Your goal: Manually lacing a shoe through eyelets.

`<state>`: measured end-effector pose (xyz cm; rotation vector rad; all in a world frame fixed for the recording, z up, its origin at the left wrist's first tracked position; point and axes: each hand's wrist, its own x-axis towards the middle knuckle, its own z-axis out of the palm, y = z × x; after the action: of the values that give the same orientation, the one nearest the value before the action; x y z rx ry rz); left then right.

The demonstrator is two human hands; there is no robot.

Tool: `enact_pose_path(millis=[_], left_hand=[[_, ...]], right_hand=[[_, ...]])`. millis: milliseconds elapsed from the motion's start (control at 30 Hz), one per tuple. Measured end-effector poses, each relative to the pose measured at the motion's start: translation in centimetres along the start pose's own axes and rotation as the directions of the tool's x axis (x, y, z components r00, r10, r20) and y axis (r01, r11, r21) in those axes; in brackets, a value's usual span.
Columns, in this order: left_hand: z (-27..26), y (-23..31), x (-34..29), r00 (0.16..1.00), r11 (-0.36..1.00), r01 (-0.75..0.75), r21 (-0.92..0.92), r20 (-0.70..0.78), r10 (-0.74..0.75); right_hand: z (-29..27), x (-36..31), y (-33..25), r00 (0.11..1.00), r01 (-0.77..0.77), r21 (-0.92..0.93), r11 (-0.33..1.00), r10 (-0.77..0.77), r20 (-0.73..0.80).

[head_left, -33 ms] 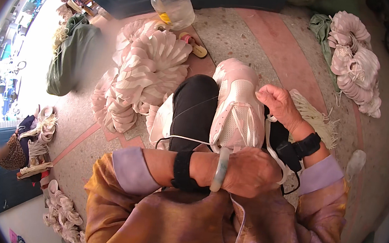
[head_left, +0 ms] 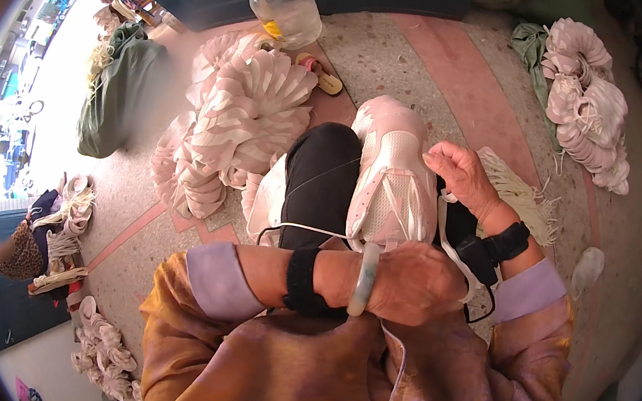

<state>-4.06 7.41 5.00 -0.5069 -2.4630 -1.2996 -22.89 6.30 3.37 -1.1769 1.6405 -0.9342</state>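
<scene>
The white shoe [head_left: 392, 149] lies over the lap, right of the black knee [head_left: 322, 177], long axis near to far, toe pointing far. The left hand [head_left: 418, 284] reaches rightward across its near end, palm down, fingers hidden, grip unclear. The right hand [head_left: 462, 177], raised just right, curls its fingers inward; whether they hold anything, I cannot tell.

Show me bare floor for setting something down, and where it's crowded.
Bare: floor between jug and right pile; strip between green sack and big pile. Crowded: lap, with shoe upper, left hand and right hand; cords lie right of it.
</scene>
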Motion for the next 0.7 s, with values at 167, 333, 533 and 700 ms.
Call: enact_pose_path(millis=[167,333,533,700], left_hand=[[-3.4,1.9,0.9,0.995,0.995,0.096,-0.028,0.032,-0.095],[-6.8,4.3,2.2,0.979,0.978,0.199,-0.067,0.055,-0.196],[-10.1,4.1,2.5,0.990,0.991,0.129,-0.033,-0.059,-0.131],[-13.7,3.0,4.7,0.864,0.831,0.352,-0.430,-0.191,-0.465]], right_hand=[[0.3,-1.9,1.1,0.999,-0.023,0.075,0.997,0.026,-0.032],[1.0,-4.2,-0.7,0.989,0.131,-0.045,0.990,-0.134,-0.064],[3.9,-6.4,1.8,0.842,0.435,-0.381,0.816,-0.518,-0.148],[3.6,-4.8,3.5,0.861,0.448,-0.408,0.796,-0.507,-0.045]])
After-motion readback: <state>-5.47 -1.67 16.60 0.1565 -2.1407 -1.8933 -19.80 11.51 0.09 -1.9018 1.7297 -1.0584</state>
